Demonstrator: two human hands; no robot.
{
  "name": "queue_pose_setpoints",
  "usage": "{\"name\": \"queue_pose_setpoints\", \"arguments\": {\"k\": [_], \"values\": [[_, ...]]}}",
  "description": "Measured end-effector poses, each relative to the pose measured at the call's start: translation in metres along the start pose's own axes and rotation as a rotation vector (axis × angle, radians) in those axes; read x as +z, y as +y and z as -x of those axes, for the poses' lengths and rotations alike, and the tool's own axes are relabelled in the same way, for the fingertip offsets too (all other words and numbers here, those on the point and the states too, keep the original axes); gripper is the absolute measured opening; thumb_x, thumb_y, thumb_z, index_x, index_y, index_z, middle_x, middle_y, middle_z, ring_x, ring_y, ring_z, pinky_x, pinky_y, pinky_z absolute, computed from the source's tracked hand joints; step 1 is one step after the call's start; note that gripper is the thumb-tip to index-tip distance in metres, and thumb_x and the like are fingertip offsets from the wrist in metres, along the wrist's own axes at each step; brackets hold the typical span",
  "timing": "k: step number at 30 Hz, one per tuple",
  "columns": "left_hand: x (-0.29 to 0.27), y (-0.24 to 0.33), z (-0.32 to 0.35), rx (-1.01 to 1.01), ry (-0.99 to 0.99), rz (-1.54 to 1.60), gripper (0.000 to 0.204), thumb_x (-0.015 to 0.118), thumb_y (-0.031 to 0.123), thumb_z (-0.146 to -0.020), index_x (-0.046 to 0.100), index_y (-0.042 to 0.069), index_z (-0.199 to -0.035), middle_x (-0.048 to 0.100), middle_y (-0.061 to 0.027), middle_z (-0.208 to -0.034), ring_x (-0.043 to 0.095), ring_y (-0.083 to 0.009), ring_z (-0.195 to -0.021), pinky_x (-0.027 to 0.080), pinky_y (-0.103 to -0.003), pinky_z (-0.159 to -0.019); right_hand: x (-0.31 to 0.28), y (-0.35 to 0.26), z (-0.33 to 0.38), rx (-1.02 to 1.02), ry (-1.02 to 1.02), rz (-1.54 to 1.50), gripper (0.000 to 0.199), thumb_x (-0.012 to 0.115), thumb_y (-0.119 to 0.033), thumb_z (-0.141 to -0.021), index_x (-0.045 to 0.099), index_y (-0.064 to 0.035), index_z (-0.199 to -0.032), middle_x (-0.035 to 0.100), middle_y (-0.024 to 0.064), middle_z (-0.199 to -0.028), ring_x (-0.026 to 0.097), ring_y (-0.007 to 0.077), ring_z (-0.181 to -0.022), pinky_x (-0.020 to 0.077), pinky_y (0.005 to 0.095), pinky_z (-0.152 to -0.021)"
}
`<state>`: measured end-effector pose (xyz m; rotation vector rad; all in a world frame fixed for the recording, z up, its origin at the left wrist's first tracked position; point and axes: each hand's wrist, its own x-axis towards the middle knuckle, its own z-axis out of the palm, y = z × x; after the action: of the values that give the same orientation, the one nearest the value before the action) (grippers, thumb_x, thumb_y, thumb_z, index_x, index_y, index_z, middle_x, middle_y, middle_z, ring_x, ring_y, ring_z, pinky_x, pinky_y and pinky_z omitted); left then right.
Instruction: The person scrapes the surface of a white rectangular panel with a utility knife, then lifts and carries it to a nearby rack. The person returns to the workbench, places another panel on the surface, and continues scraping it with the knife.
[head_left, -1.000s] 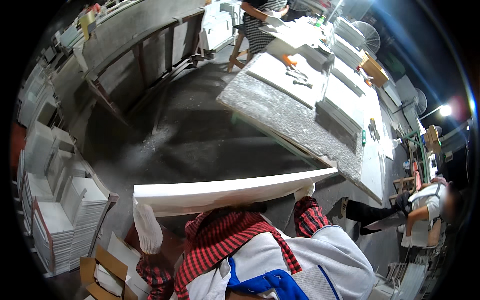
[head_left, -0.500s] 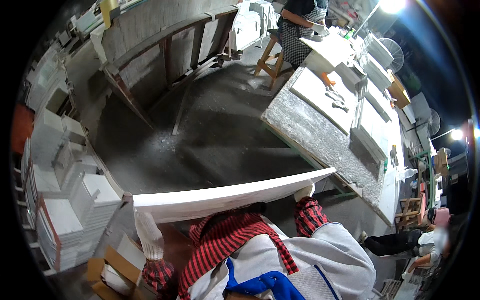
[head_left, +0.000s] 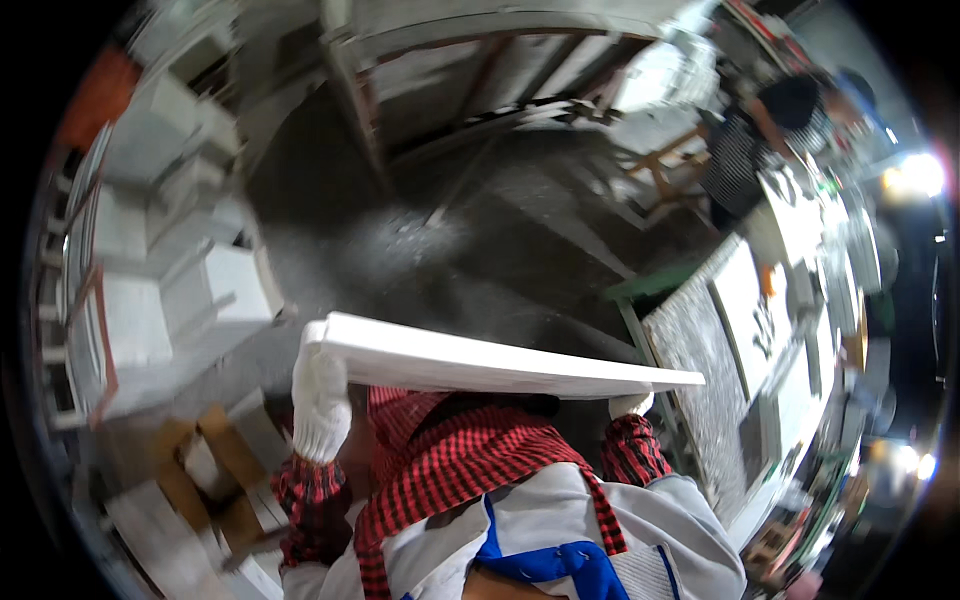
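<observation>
A long, flat white slab (head_left: 500,362) is held up on its edge across the front of my body, above the floor. My left hand (head_left: 320,400), in a white knit glove, grips the slab's left end, fingers wrapped over its upper corner. Near the right end, my right hand (head_left: 630,402), also gloved in white, holds the slab from behind and below; most of its fingers are hidden. Checked red and black sleeves and an apron show behind the slab.
A workbench (head_left: 690,330) with slabs and tools runs along the right. Stacked white slabs (head_left: 130,320) stand at the left, above an open cardboard box (head_left: 235,510). A wooden frame (head_left: 480,90) leans ahead. Another person (head_left: 740,160) works by a wooden stool (head_left: 675,170).
My view has turned leftward, so the bench and the other person sit further right. The slab's left end is now higher in view, and both hands have kept their hold.
</observation>
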<state>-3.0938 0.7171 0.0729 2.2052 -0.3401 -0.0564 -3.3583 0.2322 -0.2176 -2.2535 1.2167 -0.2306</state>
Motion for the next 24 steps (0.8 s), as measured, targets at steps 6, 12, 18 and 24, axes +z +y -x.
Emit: {"name": "queue_pose_setpoints", "arguments": {"k": [6,12,18,24], "values": [[-0.029,-0.055,-0.049,-0.183,0.059,0.649,0.038,0.044,0.028,-0.107,0.048,-0.005,-0.125,0.059,-0.0126,-0.108,0.062,-0.0191,-0.097,0.052,-0.026,-0.086,0.036,-0.073,-0.029,-0.513,0.190,0.417,0.040,0.056,-0.041,-0.095,0.067,-0.0028,-0.096,0.070,0.0127,-0.089,0.067,0.0301,-0.083,0.0518,0.0427,-0.071],[-0.089,-0.120,-0.124,-0.326,0.050,1.332,0.037,0.043,0.018,-0.107,0.041,-0.005,-0.135,0.057,-0.0098,-0.118,0.062,-0.0128,-0.101,0.056,-0.021,-0.087,0.098,-0.167,-0.049,-0.388,0.175,0.242,0.041,0.057,-0.043,-0.092,0.070,-0.0045,-0.088,0.070,0.0148,-0.084,0.068,0.0350,-0.082,0.0511,0.0478,-0.070],[-0.198,-0.141,-0.215,-0.293,0.034,0.577,0.063,0.055,0.048,-0.101,0.045,-0.005,-0.133,0.057,-0.0086,-0.116,0.056,-0.0142,-0.105,0.047,-0.026,-0.090,0.164,-0.302,-0.040,-0.323,0.113,0.317,0.040,0.058,-0.043,-0.089,0.070,-0.0070,-0.077,0.071,0.0114,-0.079,0.068,0.0294,-0.077,0.0521,0.0438,-0.067],[-0.268,-0.165,-0.310,-0.076,0.060,0.420,0.066,0.041,0.056,-0.103,0.048,-0.004,-0.128,0.056,-0.0113,-0.111,0.055,-0.0175,-0.099,0.045,-0.030,-0.088,0.253,-0.326,-0.068,-0.163,0.023,-0.635,0.047,0.048,-0.050,-0.091,0.045,-0.0180,-0.057,0.048,-0.0011,-0.058,0.048,0.0182,-0.056,0.0411,0.0386,-0.060]]}}
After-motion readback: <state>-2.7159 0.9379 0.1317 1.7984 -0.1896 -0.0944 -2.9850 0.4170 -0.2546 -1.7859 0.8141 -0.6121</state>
